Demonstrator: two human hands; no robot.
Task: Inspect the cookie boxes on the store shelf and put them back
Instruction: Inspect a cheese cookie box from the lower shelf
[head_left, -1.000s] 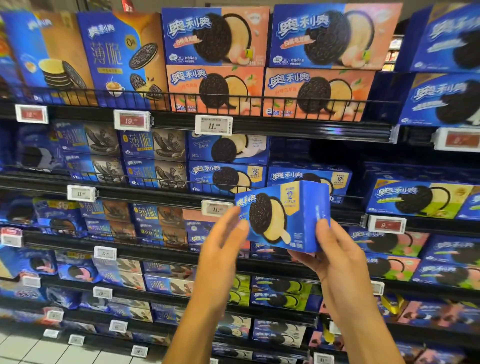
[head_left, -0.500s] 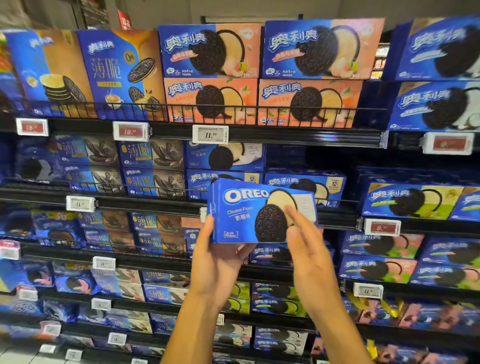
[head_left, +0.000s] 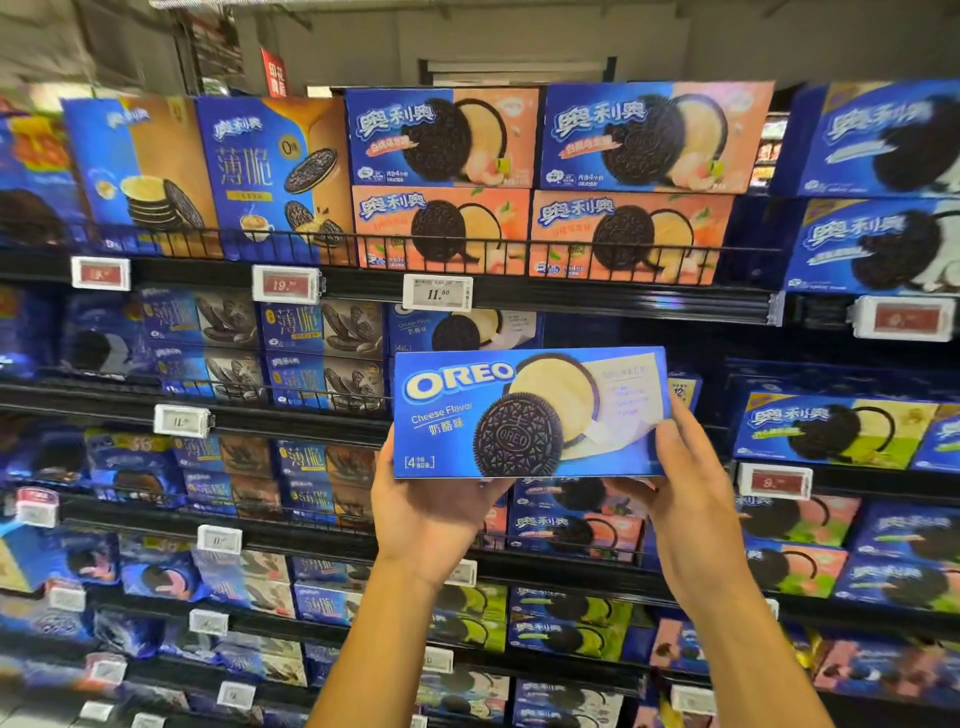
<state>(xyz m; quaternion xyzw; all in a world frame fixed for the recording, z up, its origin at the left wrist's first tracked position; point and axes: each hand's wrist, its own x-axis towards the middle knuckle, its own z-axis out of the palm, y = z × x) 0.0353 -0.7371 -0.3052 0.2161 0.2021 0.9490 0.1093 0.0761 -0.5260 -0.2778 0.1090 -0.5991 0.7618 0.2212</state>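
Just below the white 11.50 price tag on the top shelf rail, a blue Oreo Cheese Flavor box is held up w/ both hands, long side level, printed front facing the camera, out in front of the second shelf. Left hand sits under the box's lower-left corner: palm cupped up against the bottom edge, thumb up along the left end, remaining fingers curled behind the box & mostly hidden. Right hand takes the lower-right corner: thumb pressed flat on the front face over the pale panel, the rest of the fingers wrapped under & behind, so it pinches the box btw thumb & fingers. Both forearms rise from the bottom of the frame. Directly behind the box & under the same tag, another cheese-flavor box of the same design stands on the second shelf, its lower part covered by the held one. Above the tag, on the top shelf, sit two stacked pairs of peach-coloured boxes, behind a black wire guard; left of those, a tall blue & tan thin-cookie box. Left of the tag along the rail is a red 19.xx price tag, digits after the point too blurred to read. Right of the held box, a green-tinted box stands on the second shelf w/ a red tag under it. Lower shelves carry more blue boxes, blurred.
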